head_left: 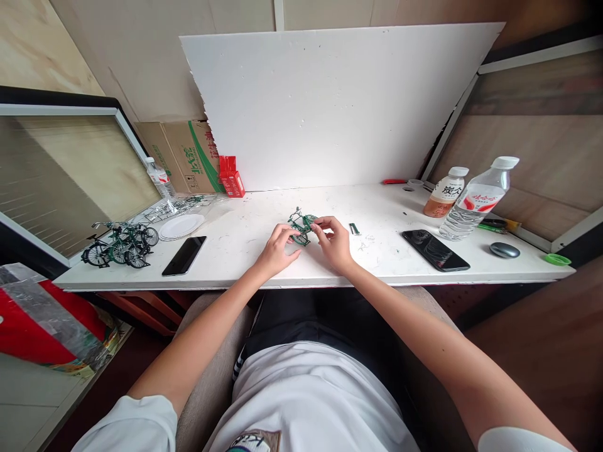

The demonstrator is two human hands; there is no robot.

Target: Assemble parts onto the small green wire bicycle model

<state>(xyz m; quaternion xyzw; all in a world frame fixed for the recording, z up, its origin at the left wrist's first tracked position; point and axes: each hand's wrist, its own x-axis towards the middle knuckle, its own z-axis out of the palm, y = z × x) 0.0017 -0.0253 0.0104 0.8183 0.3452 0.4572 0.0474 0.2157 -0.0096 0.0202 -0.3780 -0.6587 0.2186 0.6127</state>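
A small green wire model bicycle (300, 225) stands on the white table (264, 263) in the middle. My left hand (277, 250) pinches its near left side with curled fingers. My right hand (333, 242) grips its right side, thumb and fingers closed on the frame. A tiny green and silver part (354, 228) lies just right of my right hand.
Several finished green model bicycles (120, 245) stand at the left edge, beside a white plate (181, 226) and a black phone (184, 255). Another phone (434, 249), two bottles (475, 198), a grey mouse (504, 250) and a green cap (558, 258) sit right. A red box (232, 177) stands behind.
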